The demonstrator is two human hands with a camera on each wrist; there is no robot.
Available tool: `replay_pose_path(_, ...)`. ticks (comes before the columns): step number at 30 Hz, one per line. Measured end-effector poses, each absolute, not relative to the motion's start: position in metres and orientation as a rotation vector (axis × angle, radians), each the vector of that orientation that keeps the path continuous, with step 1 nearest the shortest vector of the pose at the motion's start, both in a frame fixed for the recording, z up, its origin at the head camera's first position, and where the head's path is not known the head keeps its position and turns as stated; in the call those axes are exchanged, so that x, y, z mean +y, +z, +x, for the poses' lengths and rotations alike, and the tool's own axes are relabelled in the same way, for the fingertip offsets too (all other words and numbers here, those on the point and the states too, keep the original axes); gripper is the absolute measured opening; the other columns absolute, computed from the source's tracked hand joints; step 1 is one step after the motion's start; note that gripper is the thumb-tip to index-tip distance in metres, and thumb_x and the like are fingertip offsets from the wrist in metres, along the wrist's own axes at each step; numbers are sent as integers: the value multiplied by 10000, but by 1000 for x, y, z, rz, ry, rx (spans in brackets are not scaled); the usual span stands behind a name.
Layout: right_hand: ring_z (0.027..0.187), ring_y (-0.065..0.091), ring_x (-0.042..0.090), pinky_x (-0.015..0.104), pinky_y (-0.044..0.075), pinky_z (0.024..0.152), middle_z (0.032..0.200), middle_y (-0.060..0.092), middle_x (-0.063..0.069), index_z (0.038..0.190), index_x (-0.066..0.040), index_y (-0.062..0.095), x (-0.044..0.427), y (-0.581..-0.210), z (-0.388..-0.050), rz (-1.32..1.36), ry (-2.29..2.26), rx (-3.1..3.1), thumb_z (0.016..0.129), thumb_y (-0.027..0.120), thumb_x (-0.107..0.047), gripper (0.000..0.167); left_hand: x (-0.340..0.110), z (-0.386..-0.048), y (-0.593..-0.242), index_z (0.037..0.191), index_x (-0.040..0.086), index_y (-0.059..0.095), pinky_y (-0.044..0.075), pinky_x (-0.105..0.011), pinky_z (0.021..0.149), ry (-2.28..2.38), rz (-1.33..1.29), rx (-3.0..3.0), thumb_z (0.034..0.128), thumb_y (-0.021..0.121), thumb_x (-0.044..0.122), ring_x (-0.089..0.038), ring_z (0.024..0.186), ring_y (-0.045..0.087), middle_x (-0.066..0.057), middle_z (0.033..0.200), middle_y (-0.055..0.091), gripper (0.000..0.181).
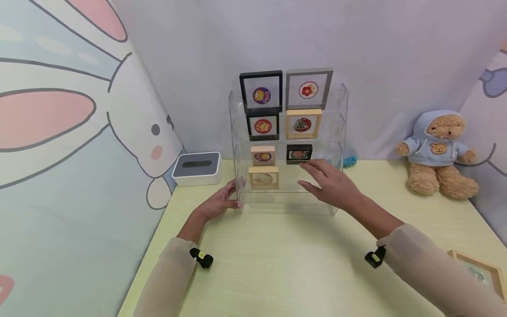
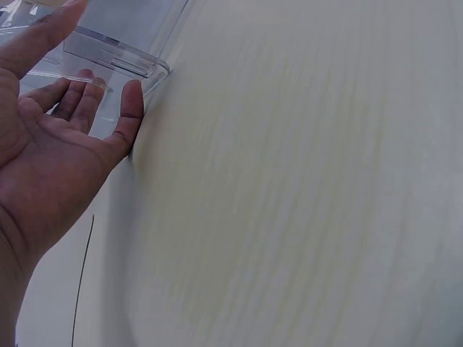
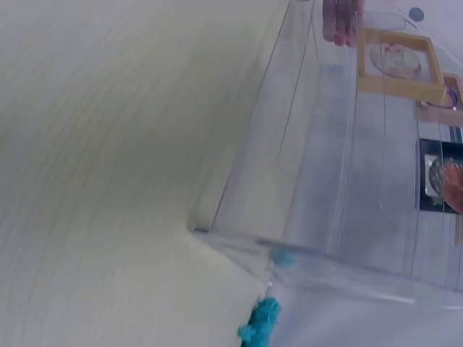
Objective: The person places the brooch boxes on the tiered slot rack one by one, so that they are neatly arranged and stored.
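Observation:
A clear tiered acrylic rack (image 1: 293, 205) stands against the wall, holding several small picture frames. My left hand (image 1: 217, 203) grips the rack's left side, its thumb at the front edge; in the left wrist view its fingers curl about the clear panel. My right hand (image 1: 334, 184), fingers extended, is just below and right of a small black frame (image 1: 299, 154). In the right wrist view a fingertip overlaps that frame's edge; contact is unclear. Left of it sits a pink frame (image 1: 262, 149), and below that a light wood frame (image 1: 263, 169).
Higher tiers hold a large black frame (image 1: 261, 73), a grey frame (image 1: 310, 71) and smaller ones. A tissue box (image 1: 197, 169) stands left, a teddy bear (image 1: 437, 154) right. Another wooden frame (image 1: 498, 275) lies beside the right sleeve. Something blue (image 1: 350, 161) is behind the rack.

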State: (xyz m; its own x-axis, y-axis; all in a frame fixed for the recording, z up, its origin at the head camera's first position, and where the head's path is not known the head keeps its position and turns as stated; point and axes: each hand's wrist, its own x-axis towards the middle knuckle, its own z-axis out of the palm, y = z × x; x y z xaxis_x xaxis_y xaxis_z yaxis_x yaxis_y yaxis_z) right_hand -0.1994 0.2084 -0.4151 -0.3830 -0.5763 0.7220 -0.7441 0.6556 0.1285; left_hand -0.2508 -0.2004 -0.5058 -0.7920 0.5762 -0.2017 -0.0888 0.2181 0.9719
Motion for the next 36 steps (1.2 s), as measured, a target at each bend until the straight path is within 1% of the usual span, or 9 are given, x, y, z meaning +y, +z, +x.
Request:
replay_pose_path(10,1044,701,371,443,567,809,1196,717,222,1322,43,740,307,-408,-163,897,293,-2179,1144,475,-612,729,-203,-249,-506,1791,176,89,102,-592,1395,1658,454,1912,995,763,11,-358,1729,115,-121,1860,157,1056)
replay_pose_path(16,954,687,327,402,511,781,1165,727,185,1286,35,756,366,-415,-140,798,351,-2316,1103,457,-705,818,-202,-248,-505,1791,179,86,99,-587,1396,1654,450,1917,995,759,9,-352,1732,113,-116,1862,152,1055)
replay_pose_path(20,901,685,251,245,527,741,1164,730,123,1249,-14,783,399,-420,-121,676,372,-2470,986,822,-494,549,-201,-248,-505,1792,190,90,102,-589,1397,1656,454,1915,992,761,11,-348,1730,118,-112,1861,156,1059)
replay_pose_path(22,885,672,203,163,497,735,1189,719,113,1231,-29,787,413,-423,-111,605,376,-2554,863,954,-326,501,-200,-248,-505,1792,190,90,97,-591,1397,1656,455,1916,989,764,15,-350,1730,118,-113,1861,155,1063)
replay_pose_path(23,873,666,177,133,477,725,1197,717,104,1228,-39,789,419,-426,-106,563,371,-2590,784,997,-244,532,-200,-248,-504,1792,190,89,93,-591,1397,1655,454,1918,987,766,19,-349,1731,116,-111,1862,153,1066)
replay_pose_path(26,855,686,209,146,481,679,1199,715,132,1236,-25,780,437,-432,-93,477,341,-2673,770,1001,-226,554,-201,-248,-504,1792,188,87,79,-592,1397,1652,457,1920,986,775,28,-351,1733,109,-111,1864,146,1073)
replay_pose_path(31,869,671,411,284,554,584,1141,701,212,1210,23,763,465,-447,-71,351,314,-2759,834,967,-275,522,-201,-249,-505,1792,179,83,78,-585,1399,1650,455,1922,984,783,32,-350,1734,109,-114,1866,143,1079)
replay_pose_path(34,823,652,353,280,538,545,1091,691,242,1152,56,767,480,-458,-59,257,336,-2788,860,952,-306,500,-201,-248,-505,1792,170,77,81,-584,1398,1648,452,1921,983,782,34,-354,1733,109,-120,1866,139,1082)
replay_pose_path(36,757,628,130,252,507,523,1060,686,250,1129,71,767,491,-465,-51,199,360,-2786,864,949,-323,508,-201,-248,-505,1792,168,75,84,-583,1398,1648,451,1921,981,782,35,-354,1733,110,-121,1866,138,1084)
